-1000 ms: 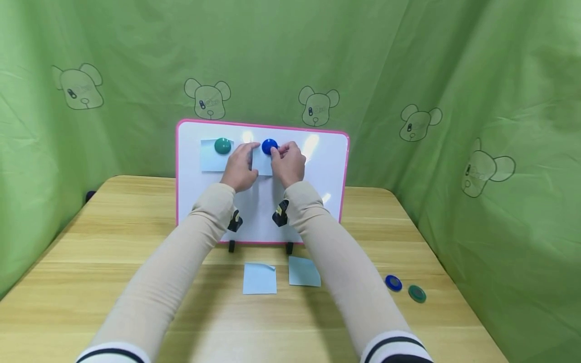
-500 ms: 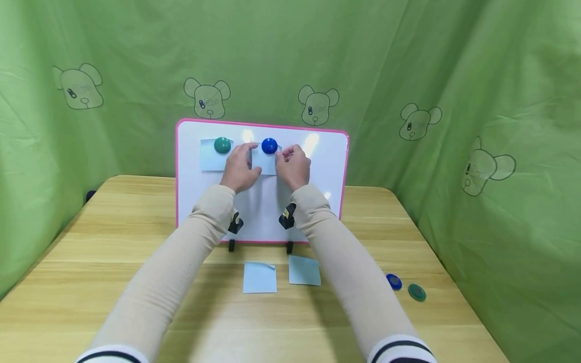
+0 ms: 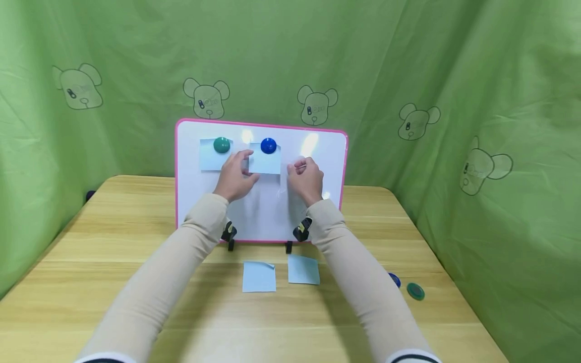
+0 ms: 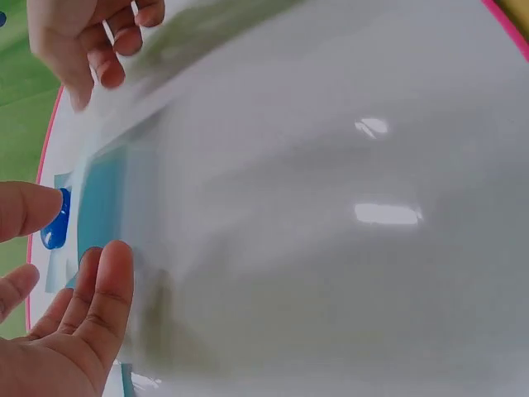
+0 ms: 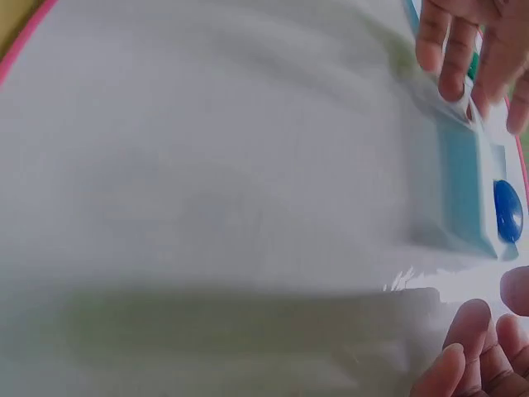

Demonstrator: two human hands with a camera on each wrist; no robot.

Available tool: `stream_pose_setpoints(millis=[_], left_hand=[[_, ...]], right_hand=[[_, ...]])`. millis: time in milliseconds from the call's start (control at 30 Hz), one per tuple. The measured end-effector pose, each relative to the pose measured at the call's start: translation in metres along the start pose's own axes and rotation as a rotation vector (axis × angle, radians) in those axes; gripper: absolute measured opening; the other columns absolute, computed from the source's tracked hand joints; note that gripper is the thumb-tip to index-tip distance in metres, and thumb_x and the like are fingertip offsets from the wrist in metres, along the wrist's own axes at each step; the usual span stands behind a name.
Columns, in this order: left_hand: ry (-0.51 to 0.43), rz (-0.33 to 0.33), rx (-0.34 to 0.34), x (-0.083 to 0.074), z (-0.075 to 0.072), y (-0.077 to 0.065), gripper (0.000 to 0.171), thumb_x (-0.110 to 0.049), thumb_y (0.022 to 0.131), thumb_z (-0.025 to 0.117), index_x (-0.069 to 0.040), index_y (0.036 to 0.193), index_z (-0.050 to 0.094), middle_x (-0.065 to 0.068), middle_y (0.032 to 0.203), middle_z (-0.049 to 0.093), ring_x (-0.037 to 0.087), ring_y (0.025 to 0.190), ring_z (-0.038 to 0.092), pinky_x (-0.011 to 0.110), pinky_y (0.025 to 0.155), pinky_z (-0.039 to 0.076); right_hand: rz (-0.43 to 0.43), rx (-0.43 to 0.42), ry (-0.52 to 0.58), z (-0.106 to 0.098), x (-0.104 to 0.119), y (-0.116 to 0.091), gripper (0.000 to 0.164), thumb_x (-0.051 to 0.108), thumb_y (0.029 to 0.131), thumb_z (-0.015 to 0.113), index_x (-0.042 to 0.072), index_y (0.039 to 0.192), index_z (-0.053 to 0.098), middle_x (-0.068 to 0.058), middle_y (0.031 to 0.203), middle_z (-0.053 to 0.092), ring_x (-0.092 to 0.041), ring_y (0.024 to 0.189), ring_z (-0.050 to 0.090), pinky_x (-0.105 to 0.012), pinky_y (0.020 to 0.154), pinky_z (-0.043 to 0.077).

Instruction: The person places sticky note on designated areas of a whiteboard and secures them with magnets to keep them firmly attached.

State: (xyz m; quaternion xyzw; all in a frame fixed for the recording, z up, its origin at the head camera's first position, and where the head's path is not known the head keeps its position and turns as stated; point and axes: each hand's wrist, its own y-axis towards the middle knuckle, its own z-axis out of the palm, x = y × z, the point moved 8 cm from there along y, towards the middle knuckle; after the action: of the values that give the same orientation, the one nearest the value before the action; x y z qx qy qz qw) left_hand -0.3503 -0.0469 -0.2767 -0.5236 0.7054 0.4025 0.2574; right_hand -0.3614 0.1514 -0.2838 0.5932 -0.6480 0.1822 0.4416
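Note:
A blue round magnet (image 3: 268,145) sits on a light blue paper note (image 3: 265,162) on the whiteboard (image 3: 258,212); the note's lower part stands off the board. To its left, a green round magnet (image 3: 222,144) is on another blue note (image 3: 210,156). My left hand (image 3: 235,176) is at the blue-magnet note's left edge, thumb and fingers spread; whether a fingertip touches the paper, I cannot tell. My right hand (image 3: 307,180) is to the right of that note, apart from it, fingers loosely bent with nothing visible between them.
Two blue notes, a left one (image 3: 259,277) and a right one (image 3: 303,269), lie on the wooden table (image 3: 136,222) before the board. A green magnet (image 3: 415,291) and a blue magnet (image 3: 395,280), partly behind my right sleeve, lie at the right. Green curtain (image 3: 272,50) surrounds the table.
My right hand has come off the blue magnet and moved right and down. My left hand has shifted slightly down and left, uncovering more of the note. Magnets and notes stay in place.

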Motion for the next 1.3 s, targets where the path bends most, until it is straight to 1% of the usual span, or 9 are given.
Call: stream_pose_setpoints(millis=[300, 567, 733, 867, 967, 1067, 1133, 1200, 1300], left_hand=[[-0.011, -0.012, 0.025, 0.011, 0.004, -0.013, 0.063, -0.02, 0.092, 0.065, -0.014, 0.148, 0.036, 0.012, 0.141, 0.044, 0.025, 0.104, 0.06, 0.039, 0.083, 0.055], [-0.015, 0.007, 0.038, 0.018, 0.012, -0.028, 0.067, -0.019, 0.091, 0.066, -0.014, 0.149, 0.033, 0.012, 0.142, 0.044, 0.025, 0.105, 0.06, 0.039, 0.081, 0.055], [-0.034, 0.002, 0.067, 0.02, 0.016, -0.039, 0.068, -0.019, 0.092, 0.066, -0.014, 0.15, 0.031, 0.013, 0.144, 0.044, 0.027, 0.111, 0.059, 0.041, 0.087, 0.054], [-0.049, 0.0, 0.079, 0.023, 0.018, -0.047, 0.067, -0.019, 0.093, 0.064, -0.013, 0.15, 0.03, 0.014, 0.144, 0.046, 0.028, 0.114, 0.059, 0.041, 0.092, 0.052], [-0.063, 0.013, 0.087, 0.025, 0.021, -0.055, 0.06, -0.02, 0.096, 0.059, -0.01, 0.149, 0.032, 0.015, 0.141, 0.049, 0.031, 0.114, 0.059, 0.043, 0.094, 0.05], [-0.093, 0.028, 0.097, 0.027, 0.025, -0.062, 0.05, -0.024, 0.102, 0.048, -0.007, 0.147, 0.036, 0.017, 0.138, 0.053, 0.032, 0.113, 0.06, 0.042, 0.093, 0.051], [-0.124, 0.029, 0.108, 0.029, 0.027, -0.066, 0.046, -0.026, 0.105, 0.04, -0.006, 0.146, 0.038, 0.017, 0.135, 0.055, 0.031, 0.11, 0.062, 0.042, 0.091, 0.052], [-0.148, 0.019, 0.128, 0.032, 0.031, -0.071, 0.045, -0.029, 0.106, 0.034, -0.006, 0.144, 0.04, 0.017, 0.133, 0.057, 0.03, 0.107, 0.063, 0.041, 0.087, 0.054], [-0.164, -0.004, 0.16, 0.037, 0.034, -0.077, 0.047, -0.031, 0.106, 0.03, -0.005, 0.144, 0.041, 0.018, 0.131, 0.058, 0.031, 0.103, 0.064, 0.042, 0.084, 0.055]], right_hand=[[0.017, -0.007, -0.017, -0.019, -0.034, -0.01, 0.022, 0.026, 0.091, 0.063, 0.007, 0.1, 0.057, -0.01, 0.093, 0.063, -0.025, 0.084, 0.059, -0.036, 0.071, 0.05], [0.067, 0.018, -0.037, -0.042, -0.065, -0.022, 0.024, 0.025, 0.091, 0.062, 0.005, 0.103, 0.056, -0.012, 0.099, 0.061, -0.027, 0.09, 0.056, -0.036, 0.075, 0.049], [0.085, 0.024, -0.085, -0.058, -0.085, -0.031, 0.025, 0.025, 0.093, 0.061, 0.004, 0.104, 0.056, -0.013, 0.102, 0.06, -0.028, 0.093, 0.055, -0.038, 0.078, 0.049], [0.085, 0.056, -0.127, -0.068, -0.102, -0.036, 0.027, 0.027, 0.094, 0.06, 0.003, 0.107, 0.057, -0.015, 0.107, 0.06, -0.03, 0.098, 0.054, -0.042, 0.084, 0.048], [0.082, 0.085, -0.165, -0.077, -0.117, -0.04, 0.028, 0.028, 0.094, 0.06, 0.003, 0.107, 0.058, -0.016, 0.109, 0.06, -0.031, 0.101, 0.054, -0.044, 0.088, 0.045], [0.072, 0.119, -0.198, -0.086, -0.132, -0.046, 0.029, 0.028, 0.094, 0.06, 0.002, 0.107, 0.058, -0.017, 0.111, 0.06, -0.033, 0.102, 0.054, -0.046, 0.088, 0.045], [0.069, 0.139, -0.214, -0.093, -0.14, -0.051, 0.031, 0.029, 0.094, 0.06, 0.001, 0.109, 0.058, -0.019, 0.113, 0.06, -0.034, 0.104, 0.054, -0.047, 0.089, 0.045], [0.071, 0.16, -0.23, -0.099, -0.148, -0.056, 0.034, 0.03, 0.095, 0.059, 0.0, 0.112, 0.057, -0.02, 0.116, 0.058, -0.036, 0.106, 0.053, -0.049, 0.09, 0.044], [0.072, 0.181, -0.254, -0.108, -0.158, -0.061, 0.037, 0.031, 0.095, 0.058, -0.001, 0.115, 0.056, -0.022, 0.119, 0.057, -0.038, 0.109, 0.052, -0.051, 0.092, 0.043]])
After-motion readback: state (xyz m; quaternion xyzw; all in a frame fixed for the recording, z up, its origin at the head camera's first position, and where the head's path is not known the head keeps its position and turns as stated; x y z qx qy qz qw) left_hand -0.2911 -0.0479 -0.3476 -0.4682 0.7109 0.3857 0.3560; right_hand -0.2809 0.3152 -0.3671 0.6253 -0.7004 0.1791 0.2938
